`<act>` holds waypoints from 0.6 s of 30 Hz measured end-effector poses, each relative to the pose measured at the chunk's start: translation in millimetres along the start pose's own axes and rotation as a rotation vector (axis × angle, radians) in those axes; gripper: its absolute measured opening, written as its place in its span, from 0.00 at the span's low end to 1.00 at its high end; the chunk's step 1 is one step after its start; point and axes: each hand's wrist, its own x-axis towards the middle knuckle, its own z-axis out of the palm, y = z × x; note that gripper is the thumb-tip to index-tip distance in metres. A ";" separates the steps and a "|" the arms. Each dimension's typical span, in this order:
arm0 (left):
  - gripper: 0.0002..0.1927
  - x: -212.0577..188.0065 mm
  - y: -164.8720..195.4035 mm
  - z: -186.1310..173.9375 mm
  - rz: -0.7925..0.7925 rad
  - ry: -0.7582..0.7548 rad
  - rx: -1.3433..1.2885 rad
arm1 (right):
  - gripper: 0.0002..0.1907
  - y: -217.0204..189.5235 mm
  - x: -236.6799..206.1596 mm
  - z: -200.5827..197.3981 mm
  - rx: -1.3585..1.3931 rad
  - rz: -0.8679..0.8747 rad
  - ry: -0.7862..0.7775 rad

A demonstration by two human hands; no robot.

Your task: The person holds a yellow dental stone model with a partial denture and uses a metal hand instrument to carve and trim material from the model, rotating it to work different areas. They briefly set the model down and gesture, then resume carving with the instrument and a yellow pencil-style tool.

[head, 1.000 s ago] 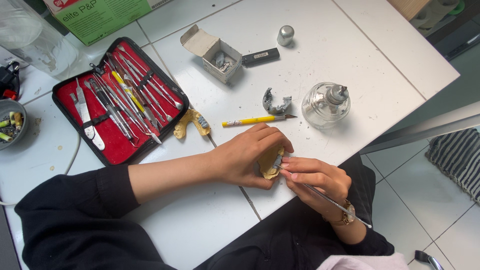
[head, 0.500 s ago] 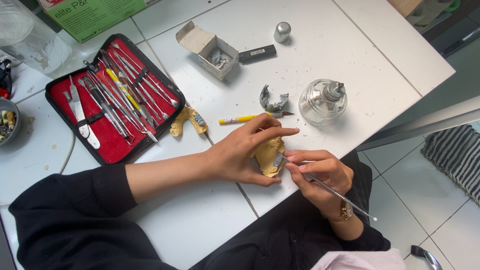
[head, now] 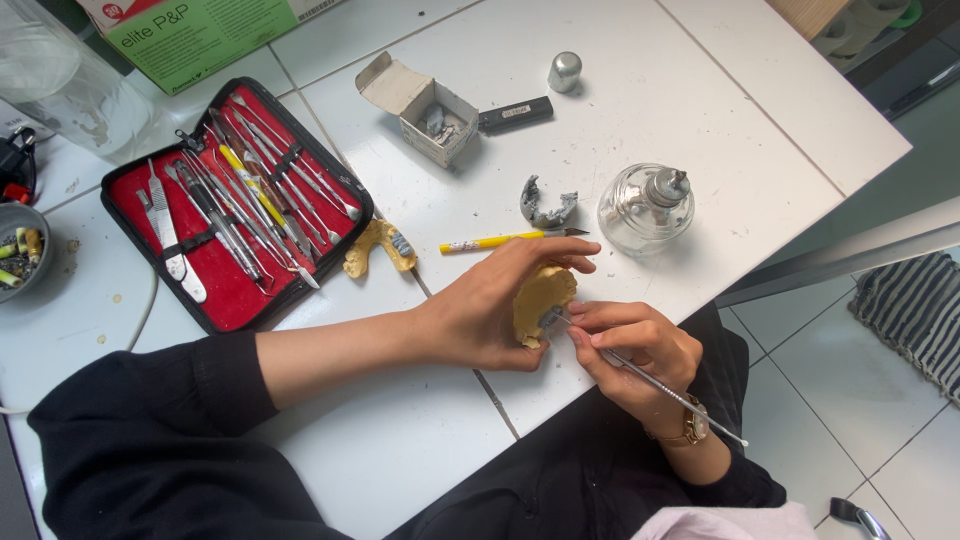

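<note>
My left hand [head: 490, 305] grips a yellow plaster dental cast [head: 541, 296] near the front edge of the white tiled table [head: 700, 110]. In my right hand [head: 632, 350] is a thin metal instrument [head: 660, 381], held like a pen, its tip touching the cast. The instrument's handle points down to the right, past a gold wristwatch [head: 688, 428]. Both sleeves are black.
An open red case of metal tools [head: 235, 205] lies at left. Another yellow cast [head: 375, 246], a yellow-handled tool [head: 505, 240], a grey arch-shaped piece [head: 546, 207], a glass spirit burner [head: 646, 208], a small cardboard box [head: 425, 110], a black lighter [head: 514, 115] and a metal cap [head: 564, 71] are on the table.
My hands have turned the cast a little and shifted slightly; the instrument, hidden behind my fingers a second ago, now shows its full length and its tip rests on the cast.
</note>
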 end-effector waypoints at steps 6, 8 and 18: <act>0.47 4.4 4.3 0.3 0.041 -0.074 -0.048 | 0.14 -7.5 10.2 -0.9 -0.127 -0.048 -0.005; 0.46 5.5 7.3 1.1 0.058 -0.084 -0.037 | 0.13 -12.2 11.2 -3.5 -0.137 -0.045 -0.006; 0.41 13.8 8.2 9.4 0.058 -0.148 0.022 | 0.14 -12.3 9.6 -13.6 -0.151 -0.090 -0.030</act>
